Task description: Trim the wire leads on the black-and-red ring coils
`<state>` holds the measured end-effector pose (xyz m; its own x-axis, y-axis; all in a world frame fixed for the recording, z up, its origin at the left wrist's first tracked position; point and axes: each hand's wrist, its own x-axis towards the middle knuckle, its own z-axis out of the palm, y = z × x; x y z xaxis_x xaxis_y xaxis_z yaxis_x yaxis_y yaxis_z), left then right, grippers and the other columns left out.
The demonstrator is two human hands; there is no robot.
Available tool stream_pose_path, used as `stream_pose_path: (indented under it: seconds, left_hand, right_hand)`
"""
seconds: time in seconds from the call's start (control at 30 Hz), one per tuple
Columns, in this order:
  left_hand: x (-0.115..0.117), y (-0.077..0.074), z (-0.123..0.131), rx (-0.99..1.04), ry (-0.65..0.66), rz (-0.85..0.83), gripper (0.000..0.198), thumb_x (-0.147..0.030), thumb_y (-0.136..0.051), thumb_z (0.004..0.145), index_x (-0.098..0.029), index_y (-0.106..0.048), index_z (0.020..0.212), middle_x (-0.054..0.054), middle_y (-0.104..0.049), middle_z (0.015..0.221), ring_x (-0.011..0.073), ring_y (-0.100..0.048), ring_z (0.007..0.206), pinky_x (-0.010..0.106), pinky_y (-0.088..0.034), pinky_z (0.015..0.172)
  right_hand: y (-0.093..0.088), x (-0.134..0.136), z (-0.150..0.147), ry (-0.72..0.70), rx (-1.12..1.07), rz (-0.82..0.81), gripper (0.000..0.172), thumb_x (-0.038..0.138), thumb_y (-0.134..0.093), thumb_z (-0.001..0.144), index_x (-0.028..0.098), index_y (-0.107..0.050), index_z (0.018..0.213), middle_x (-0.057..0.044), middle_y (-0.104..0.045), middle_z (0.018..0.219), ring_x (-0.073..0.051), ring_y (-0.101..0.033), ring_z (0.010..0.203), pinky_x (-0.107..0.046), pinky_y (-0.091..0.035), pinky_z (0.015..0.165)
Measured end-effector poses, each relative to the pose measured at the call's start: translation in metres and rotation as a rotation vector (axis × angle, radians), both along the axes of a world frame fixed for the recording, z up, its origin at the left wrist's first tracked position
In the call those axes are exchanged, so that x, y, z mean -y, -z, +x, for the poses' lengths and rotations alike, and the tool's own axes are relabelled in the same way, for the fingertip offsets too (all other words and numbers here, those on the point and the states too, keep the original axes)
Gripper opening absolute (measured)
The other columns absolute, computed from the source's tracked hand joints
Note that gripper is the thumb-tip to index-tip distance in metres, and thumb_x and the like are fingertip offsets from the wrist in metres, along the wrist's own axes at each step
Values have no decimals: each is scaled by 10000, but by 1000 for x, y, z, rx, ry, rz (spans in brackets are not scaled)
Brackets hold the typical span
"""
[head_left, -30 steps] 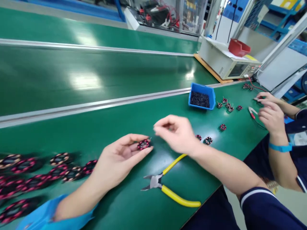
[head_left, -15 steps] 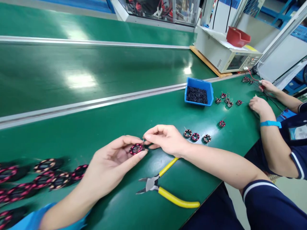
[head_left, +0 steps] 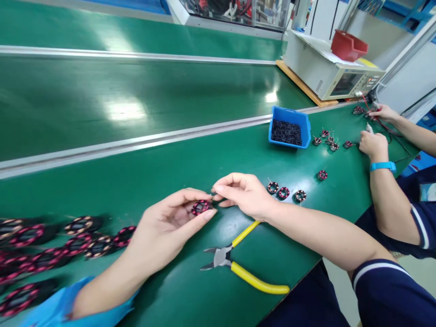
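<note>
My left hand [head_left: 166, 227] holds a small ring-shaped motor stator [head_left: 200, 207] with pink and black segments between thumb and fingers. My right hand [head_left: 247, 196] is closed in a pinch at the stator's upper right edge, where a thin wire lead stands out; the fingertips partly hide it. Below the hands lie diagonal cutters [head_left: 222, 257] with yellow handles, jaws apart, on the green tabletop. Several more stators [head_left: 78, 244], pink or copper-coloured, are gathered left of my left forearm, blurred. Beyond my right wrist sits a short row of stators [head_left: 284, 193].
A blue bin [head_left: 307, 131] of small black pieces stands ahead. More stators [head_left: 330, 141] lie to its right, near a co-worker's hands [head_left: 374, 144] with test leads. A bench instrument [head_left: 316, 68] carrying a red bin [head_left: 349, 45] is at the back right. A metal rail [head_left: 163, 134] crosses the table.
The whole view has shifted, so things appear a little farther right. Both my hands keep their hold on the stator and its lead. The co-worker's hands have moved slightly.
</note>
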<state>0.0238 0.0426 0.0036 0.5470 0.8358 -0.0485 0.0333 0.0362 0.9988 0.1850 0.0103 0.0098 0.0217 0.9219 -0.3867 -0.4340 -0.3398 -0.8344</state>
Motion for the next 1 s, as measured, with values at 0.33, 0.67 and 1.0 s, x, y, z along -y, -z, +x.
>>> stream_pose_path:
  seconds: [0.33,0.67,1.0]
  left_hand:
    - [9,8,-2,206,70,-133,206,-163,-732,721,-141,-616,890,26,-635,868,113,-614,812,224,-506,779]
    - [10,8,-2,217,101,-123,198,-157,-721,736,-139,-602,893,26,-614,877,119,-598,819,239,-488,785]
    - [10,10,-3,215,108,-139,277,-168,-746,714,-136,-563,919,30,-618,884,134,-627,829,255,-504,780]
  right_hand:
    - [2,12,1,-8,107,44,321,425,-823,598,171,-659,710,7,-646,712,-97,-591,683,-213,-489,636]
    - [4,13,2,-29,102,56,281,406,-813,635,183,-674,734,9,-650,729,-102,-598,707,-228,-484,682]
    - [3,14,9,-199,173,93,307,433,-777,673,160,-662,752,1,-631,758,-98,-562,696,-237,-478,670]
